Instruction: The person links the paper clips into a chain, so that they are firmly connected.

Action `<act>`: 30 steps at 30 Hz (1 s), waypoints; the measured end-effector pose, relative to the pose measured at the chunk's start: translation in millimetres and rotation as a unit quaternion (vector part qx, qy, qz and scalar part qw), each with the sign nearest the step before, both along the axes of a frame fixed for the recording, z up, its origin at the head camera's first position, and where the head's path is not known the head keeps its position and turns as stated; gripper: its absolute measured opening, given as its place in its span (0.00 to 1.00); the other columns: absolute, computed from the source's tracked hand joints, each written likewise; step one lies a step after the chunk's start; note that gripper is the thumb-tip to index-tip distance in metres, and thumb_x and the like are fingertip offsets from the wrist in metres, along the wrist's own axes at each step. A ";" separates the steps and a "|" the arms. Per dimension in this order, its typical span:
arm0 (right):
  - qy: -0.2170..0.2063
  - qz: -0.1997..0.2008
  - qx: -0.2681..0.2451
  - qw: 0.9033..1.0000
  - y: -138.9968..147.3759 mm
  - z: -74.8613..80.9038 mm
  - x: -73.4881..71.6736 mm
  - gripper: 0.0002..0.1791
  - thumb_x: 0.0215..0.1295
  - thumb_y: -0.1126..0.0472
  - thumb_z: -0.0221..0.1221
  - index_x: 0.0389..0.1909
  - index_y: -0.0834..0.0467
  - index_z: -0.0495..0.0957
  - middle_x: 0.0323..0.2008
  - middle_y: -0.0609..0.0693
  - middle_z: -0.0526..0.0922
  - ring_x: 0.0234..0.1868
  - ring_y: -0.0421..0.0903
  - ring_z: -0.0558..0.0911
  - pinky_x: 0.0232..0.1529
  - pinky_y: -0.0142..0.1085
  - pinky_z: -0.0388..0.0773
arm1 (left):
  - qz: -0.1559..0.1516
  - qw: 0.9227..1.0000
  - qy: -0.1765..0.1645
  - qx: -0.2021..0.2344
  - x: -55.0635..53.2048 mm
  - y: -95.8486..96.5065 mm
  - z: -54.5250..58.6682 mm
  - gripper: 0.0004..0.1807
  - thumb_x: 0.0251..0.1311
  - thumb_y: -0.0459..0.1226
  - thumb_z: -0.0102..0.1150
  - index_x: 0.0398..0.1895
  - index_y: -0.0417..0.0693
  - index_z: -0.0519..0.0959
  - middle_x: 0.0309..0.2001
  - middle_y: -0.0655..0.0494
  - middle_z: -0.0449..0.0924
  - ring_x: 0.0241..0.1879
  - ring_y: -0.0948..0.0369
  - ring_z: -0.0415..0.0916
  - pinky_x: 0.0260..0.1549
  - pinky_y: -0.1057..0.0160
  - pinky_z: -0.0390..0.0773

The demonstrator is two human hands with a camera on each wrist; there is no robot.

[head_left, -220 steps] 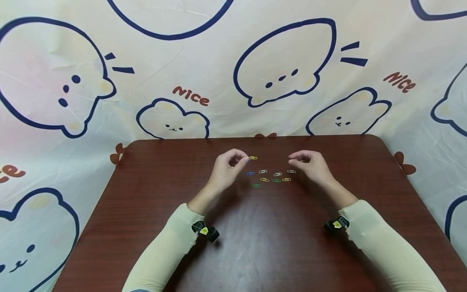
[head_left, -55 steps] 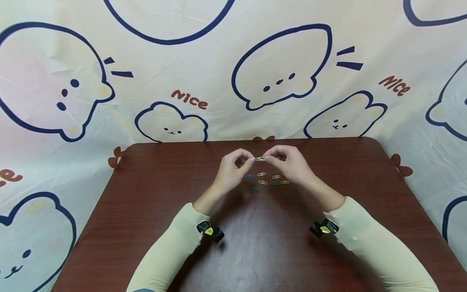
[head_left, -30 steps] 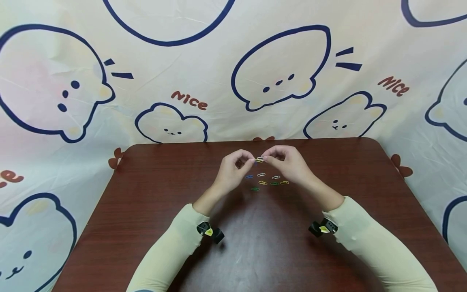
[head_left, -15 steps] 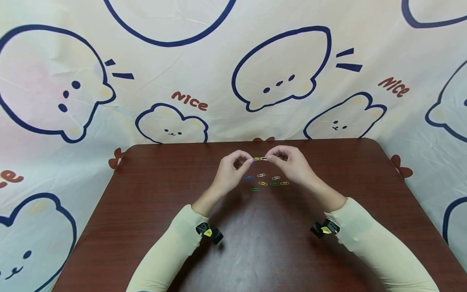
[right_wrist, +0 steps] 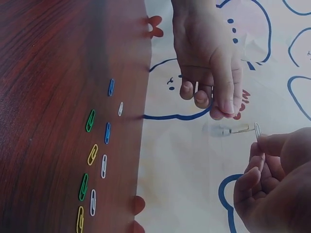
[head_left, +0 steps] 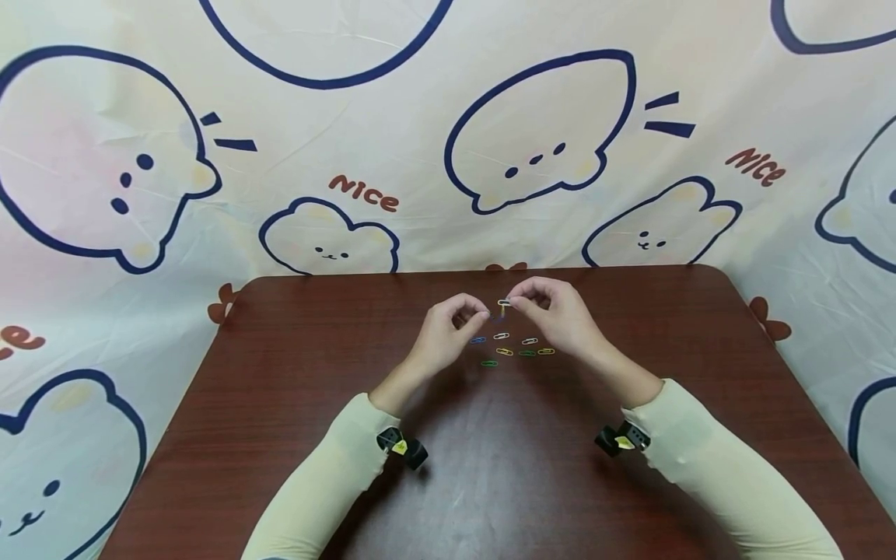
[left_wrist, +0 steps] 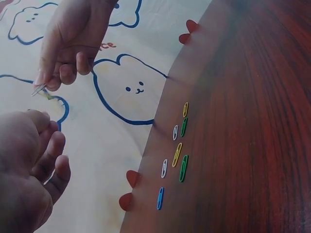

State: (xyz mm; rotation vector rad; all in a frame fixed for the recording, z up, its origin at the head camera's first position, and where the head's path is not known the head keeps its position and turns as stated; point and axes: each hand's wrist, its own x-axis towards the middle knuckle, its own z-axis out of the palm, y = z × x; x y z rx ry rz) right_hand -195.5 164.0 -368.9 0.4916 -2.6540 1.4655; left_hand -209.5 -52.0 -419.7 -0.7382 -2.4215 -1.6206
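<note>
In the head view my right hand (head_left: 560, 315) pinches a white paper clip (right_wrist: 257, 130) between thumb and index finger above the far part of the table. A yellow paper clip (right_wrist: 240, 129) hangs linked from it. At the yellow clip's other end is a blurred bluish paper clip (right_wrist: 223, 131), in motion. My left hand (head_left: 444, 334) is just to the left, thumb near index finger, fingers loosely bent, holding nothing. Below the hands lie loose paper clips: blue (head_left: 478, 340), white (head_left: 501, 336), yellow (head_left: 505, 352) and green (head_left: 489, 363) among them.
The brown wooden table (head_left: 462, 482) reaches back to a cartoon-printed cloth (head_left: 420, 155) that hangs behind and at both sides. More loose clips, such as another blue paper clip (right_wrist: 111, 87), show in the right wrist view.
Earlier the left hand held the yellow clip, and the right hand brought a white clip to it. Now the left hand has let go, and the linked clips dangle from the right hand.
</note>
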 end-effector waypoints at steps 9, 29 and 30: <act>0.008 -0.003 -0.002 1.000 -1.8 -1.7 2.4 0.05 0.73 0.61 0.62 0.42 0.59 0.84 0.35 0.57 0.85 0.30 0.50 0.75 0.28 0.35 0.72 | -0.009 1.000 0.009 0.019 -0.7 2.9 2.7 0.03 0.69 0.33 0.63 0.41 0.42 0.82 0.33 0.53 0.82 0.29 0.60 0.75 0.31 0.62 0.77; 0.028 0.003 -0.018 0.999 -10.2 -8.0 2.3 0.05 0.71 0.62 0.63 0.41 0.59 0.84 0.33 0.53 0.85 0.28 0.53 0.76 0.25 0.34 0.72 | -0.005 0.999 -0.009 0.039 1.8 7.8 11.2 0.04 0.68 0.32 0.63 0.41 0.38 0.83 0.33 0.47 0.82 0.29 0.57 0.73 0.30 0.65 0.74; 0.029 0.003 -0.017 0.999 -10.3 -8.1 2.3 0.05 0.71 0.62 0.63 0.41 0.59 0.84 0.33 0.53 0.85 0.28 0.52 0.76 0.26 0.34 0.72 | -0.007 0.999 -0.007 0.041 1.5 7.4 11.1 0.04 0.68 0.32 0.63 0.41 0.39 0.83 0.33 0.48 0.82 0.29 0.58 0.73 0.30 0.65 0.74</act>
